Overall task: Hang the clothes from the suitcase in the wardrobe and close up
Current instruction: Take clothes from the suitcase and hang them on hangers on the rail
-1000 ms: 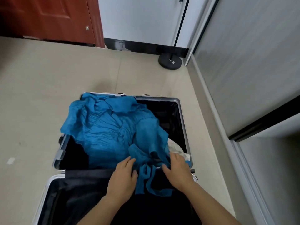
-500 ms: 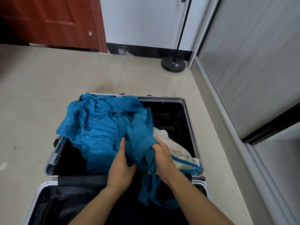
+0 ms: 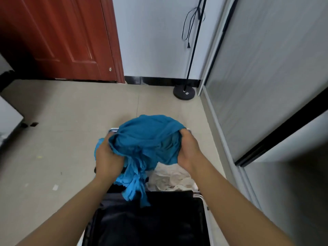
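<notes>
Centre of frame: left hand [image 3: 108, 159] & right hand [image 3: 189, 151] grip bunched blue garment [image 3: 147, 144] above suitcase [image 3: 202, 206], prob. for carrying to wardrobe [image 3: 266, 77].

Open floor [image 3: 71, 121] left; wardrobe panels [image 3: 266, 77] block right

A crumpled teal garment [image 3: 147, 144] hangs bunched above the open, black-lined suitcase [image 3: 142, 228], gripped by the left hand [image 3: 108, 157] and right hand [image 3: 190, 151], its pleated end dangling. A creased white garment [image 3: 170, 178] lies in the suitcase's far right.
</notes>
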